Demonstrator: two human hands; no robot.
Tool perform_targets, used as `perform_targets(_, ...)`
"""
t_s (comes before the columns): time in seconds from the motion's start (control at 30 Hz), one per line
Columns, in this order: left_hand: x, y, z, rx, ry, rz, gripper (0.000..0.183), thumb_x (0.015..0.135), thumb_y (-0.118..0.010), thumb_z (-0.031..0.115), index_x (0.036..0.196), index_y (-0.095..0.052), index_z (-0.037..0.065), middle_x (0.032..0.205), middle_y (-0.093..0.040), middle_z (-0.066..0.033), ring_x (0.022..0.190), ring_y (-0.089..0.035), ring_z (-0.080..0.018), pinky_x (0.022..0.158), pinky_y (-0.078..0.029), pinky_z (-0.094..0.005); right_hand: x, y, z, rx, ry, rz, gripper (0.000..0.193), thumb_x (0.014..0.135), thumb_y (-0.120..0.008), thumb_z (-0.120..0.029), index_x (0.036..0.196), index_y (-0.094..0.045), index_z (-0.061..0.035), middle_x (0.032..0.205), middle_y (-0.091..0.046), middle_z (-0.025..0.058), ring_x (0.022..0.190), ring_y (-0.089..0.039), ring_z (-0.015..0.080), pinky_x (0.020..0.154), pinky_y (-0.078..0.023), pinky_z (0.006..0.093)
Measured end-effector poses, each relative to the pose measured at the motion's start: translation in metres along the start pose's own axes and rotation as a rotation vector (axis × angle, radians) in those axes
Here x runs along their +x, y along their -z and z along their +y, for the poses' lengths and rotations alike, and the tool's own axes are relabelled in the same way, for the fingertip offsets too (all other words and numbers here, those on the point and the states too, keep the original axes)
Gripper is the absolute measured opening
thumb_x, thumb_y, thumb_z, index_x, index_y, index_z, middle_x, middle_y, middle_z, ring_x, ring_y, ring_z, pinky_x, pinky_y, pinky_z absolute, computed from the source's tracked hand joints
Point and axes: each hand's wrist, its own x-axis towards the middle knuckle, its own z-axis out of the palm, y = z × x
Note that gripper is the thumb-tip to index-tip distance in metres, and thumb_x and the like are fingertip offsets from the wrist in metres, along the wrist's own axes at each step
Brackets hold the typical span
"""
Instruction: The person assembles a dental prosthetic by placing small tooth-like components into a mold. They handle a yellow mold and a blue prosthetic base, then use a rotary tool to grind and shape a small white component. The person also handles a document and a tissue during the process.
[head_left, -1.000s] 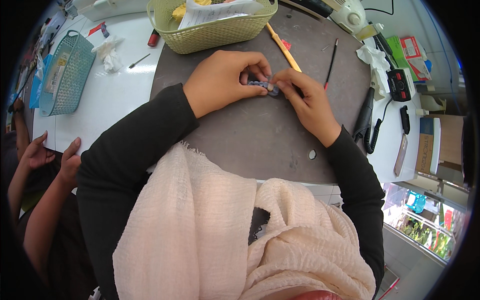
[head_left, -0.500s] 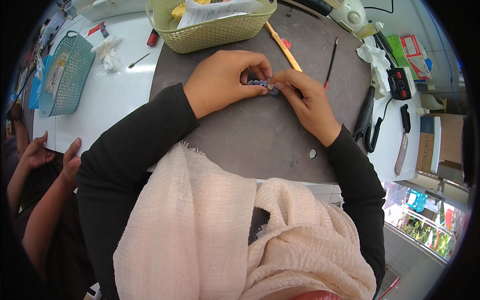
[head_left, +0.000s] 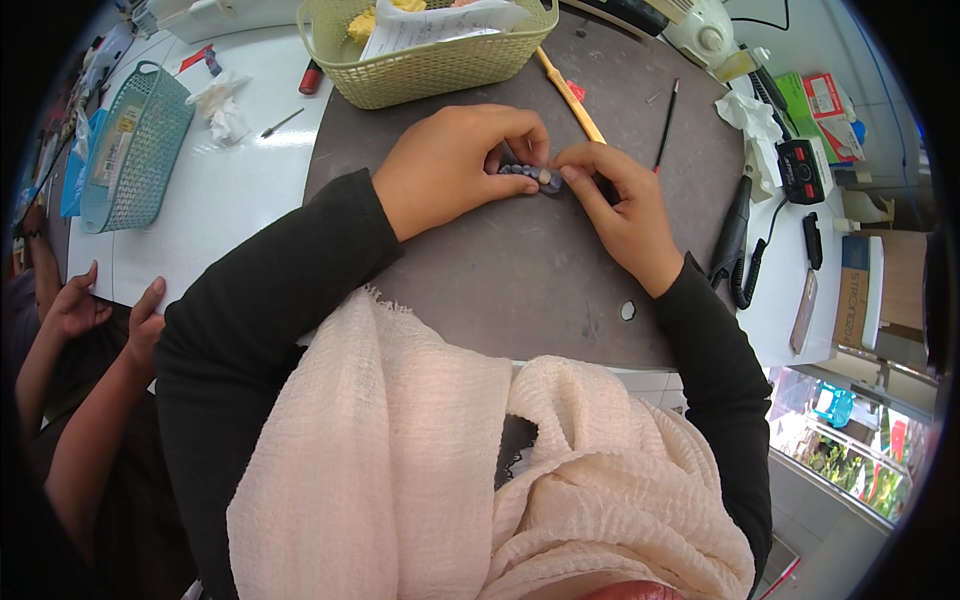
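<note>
- Left hand (head_left: 455, 165), the bigger shape here, pinches the left end of a small grey-blue strip (head_left: 530, 175) on the dark surface (head_left: 520, 280).
- Right hand (head_left: 620, 205) pinches its right end.
- Strip's long axis runs left-right between both hands, equally near each.

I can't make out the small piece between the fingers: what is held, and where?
A small bluish-grey strip, pinched by left hand at its left end and right hand at its right end.
</note>
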Motion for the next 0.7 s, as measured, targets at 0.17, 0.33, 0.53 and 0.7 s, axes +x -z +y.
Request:
perform_targets(0.17,0.0,0.001,0.002,-0.046,0.061,-0.017,0.029,0.076,-0.077,0.013,0.097,-0.058,0.008,0.082,-0.065,-0.0025,0.061,-0.05,-0.0098,0.058,-0.042,-0.0242,0.001,-0.002,0.004,0.004,0.083,-0.013,0.014,0.09,-0.06,-0.005,0.102,-0.067,-0.0047,0.09,-0.066,0.0064,0.076,-0.059,0.0165,0.068,-0.047,0.027)
perform_targets(0.33,0.001,0.001,0.002,-0.023,0.058,-0.016,0.029,0.076,-0.077,0.012,0.098,-0.058,0.008,0.082,-0.065,-0.0021,0.062,-0.05,-0.0094,0.059,-0.042,-0.0241,0.001,-0.002,0.005,0.036,0.052,0.022,0.014,0.09,-0.06,-0.006,0.102,-0.067,-0.005,0.089,-0.065,0.0056,0.075,-0.058,0.0137,0.067,-0.045,0.0253)
perform_targets(0.53,0.0,0.0,0.002,0.038,0.016,-0.003,0.025,0.077,-0.076,0.015,0.098,-0.065,0.009,0.082,-0.065,-0.002,0.06,-0.049,-0.0111,0.058,-0.042,-0.0251,-0.003,-0.003,0.011,0.136,-0.056,0.06,0.01,0.089,-0.061,-0.007,0.096,-0.066,-0.0031,0.084,-0.063,0.0032,0.069,-0.053,0.0079,0.061,-0.042,0.0225)
perform_targets(0.7,0.0,-0.002,0.001,0.065,-0.032,0.021,0.018,0.078,-0.075,0.016,0.094,-0.069,0.009,0.079,-0.062,-0.0016,0.061,-0.049,-0.0133,0.057,-0.042,-0.0267,-0.003,-0.004,0.011,0.118,-0.008,0.052,0.007,0.087,-0.061,-0.006,0.092,-0.065,-0.0028,0.081,-0.06,0.002,0.065,-0.05,0.0073,0.058,-0.04,0.022)
